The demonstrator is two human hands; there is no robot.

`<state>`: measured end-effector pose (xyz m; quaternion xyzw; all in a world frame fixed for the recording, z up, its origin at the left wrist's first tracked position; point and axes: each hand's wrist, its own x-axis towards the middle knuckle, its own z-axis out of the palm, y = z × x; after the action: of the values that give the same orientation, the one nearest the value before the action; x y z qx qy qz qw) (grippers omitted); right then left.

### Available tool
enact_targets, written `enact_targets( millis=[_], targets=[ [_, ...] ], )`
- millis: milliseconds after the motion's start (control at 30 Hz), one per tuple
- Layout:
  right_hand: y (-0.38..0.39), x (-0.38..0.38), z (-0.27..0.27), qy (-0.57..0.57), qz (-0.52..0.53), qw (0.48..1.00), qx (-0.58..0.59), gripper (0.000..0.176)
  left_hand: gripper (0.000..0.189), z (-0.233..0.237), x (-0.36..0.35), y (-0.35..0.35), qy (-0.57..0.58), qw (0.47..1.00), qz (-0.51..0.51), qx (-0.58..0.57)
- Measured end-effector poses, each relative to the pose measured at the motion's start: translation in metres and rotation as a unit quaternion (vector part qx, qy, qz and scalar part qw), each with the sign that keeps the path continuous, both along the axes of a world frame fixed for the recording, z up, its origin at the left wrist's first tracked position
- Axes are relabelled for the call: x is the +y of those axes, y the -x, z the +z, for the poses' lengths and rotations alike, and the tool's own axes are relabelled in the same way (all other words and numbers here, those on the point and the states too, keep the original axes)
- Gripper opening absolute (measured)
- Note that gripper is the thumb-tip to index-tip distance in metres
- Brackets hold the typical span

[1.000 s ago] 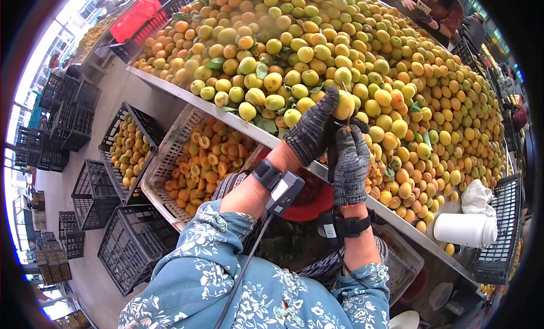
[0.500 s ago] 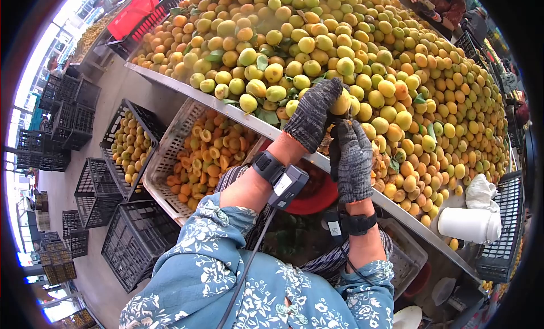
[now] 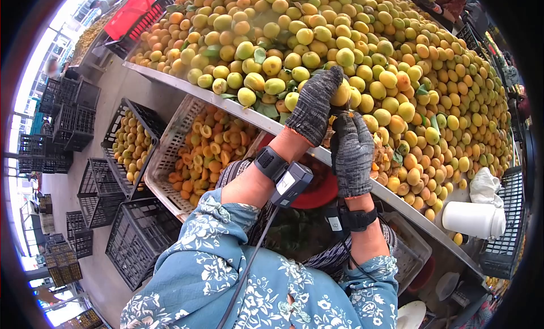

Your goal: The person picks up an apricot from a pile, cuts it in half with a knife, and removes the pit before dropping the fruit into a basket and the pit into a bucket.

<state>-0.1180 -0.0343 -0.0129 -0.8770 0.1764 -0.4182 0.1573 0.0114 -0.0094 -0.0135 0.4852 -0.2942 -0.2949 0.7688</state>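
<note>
My left hand [image 3: 313, 107], in a dark grey knit glove, is closed on a yellow apricot [image 3: 341, 94] above the near edge of a large heap of apricots [image 3: 396, 74]. Just below that fruit is my right hand [image 3: 354, 153], gloved the same way, its fingers pinched together against the apricot's lower side. Something small and thin shows at those fingertips, too small to name. Torn brownish-orange apricot scraps [image 3: 383, 154] lie on the table beside my right hand.
A metal table edge [image 3: 221, 105] runs diagonally before me. Below it stand a white crate [image 3: 164, 130] with halved apricots [image 3: 212, 145] and a red basin [image 3: 317, 196]. Black crates [image 3: 139, 232] are at left. A white container [image 3: 473, 219] stands at right. Another person [image 3: 447, 3] works across the heap.
Both hands have shifted slightly forward together, still meeting at the same apricot. The right hand's thumb has moved in closer to its fingers. The whole view has moved a little.
</note>
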Motion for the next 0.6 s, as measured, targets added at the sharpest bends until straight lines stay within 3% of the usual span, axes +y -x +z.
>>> enact_targets(
  millis=[33, 67, 100, 233, 300, 333, 400, 500, 533, 567, 600],
  targets=[
    [-0.001, 0.004, 0.005, -0.001, 0.0, 1.0, 0.0, 0.023, 0.028, 0.004, 0.001, 0.002, -0.001, 1.0, 0.0, 0.0],
    [-0.002, 0.011, 0.012, -0.243, 0.011, 0.969, -0.047, 0.023, 0.028, 0.007, 0.003, 0.004, 0.01, 1.0, 0.002, 0.017],
    [-0.003, 0.016, 0.021, -0.47, 0.02, 0.878, -0.092, 0.023, 0.029, 0.009, 0.005, 0.006, 0.021, 0.999, 0.004, 0.034],
    [0.0, 0.009, 0.017, -0.525, 0.022, 0.848, -0.072, 0.023, 0.029, -0.01, -0.004, 0.0, 0.0, 0.997, 0.046, -0.06],
    [0.004, 0.005, 0.002, -0.33, 0.048, 0.943, 0.008, 0.021, 0.029, -0.009, -0.001, 0.001, -0.001, 0.991, 0.058, -0.119],
    [0.004, 0.007, 0.005, -0.331, 0.047, 0.942, 0.007, 0.021, 0.029, -0.008, -0.001, 0.001, -0.002, 0.991, 0.057, -0.119],
    [0.003, 0.014, 0.017, -0.365, 0.043, 0.928, -0.068, 0.02, 0.029, -0.005, -0.002, -0.001, -0.006, 0.901, 0.171, -0.398],
    [0.003, 0.014, 0.027, -0.463, 0.028, 0.882, -0.076, 0.023, 0.029, 0.0, 0.001, -0.001, -0.024, 0.869, 0.188, -0.457],
    [0.003, 0.011, 0.015, -0.458, 0.117, 0.872, -0.129, 0.023, 0.029, 0.002, 0.001, -0.001, -0.024, 0.869, 0.188, -0.457],
    [0.004, 0.01, 0.003, -0.457, 0.117, 0.872, -0.129, 0.023, 0.028, 0.004, 0.002, -0.002, -0.022, 0.85, 0.216, -0.479],
    [0.004, 0.01, -0.008, -0.359, 0.081, 0.924, -0.102, 0.021, 0.027, 0.007, 0.003, -0.003, -0.022, 0.83, 0.242, -0.501]
  ],
)
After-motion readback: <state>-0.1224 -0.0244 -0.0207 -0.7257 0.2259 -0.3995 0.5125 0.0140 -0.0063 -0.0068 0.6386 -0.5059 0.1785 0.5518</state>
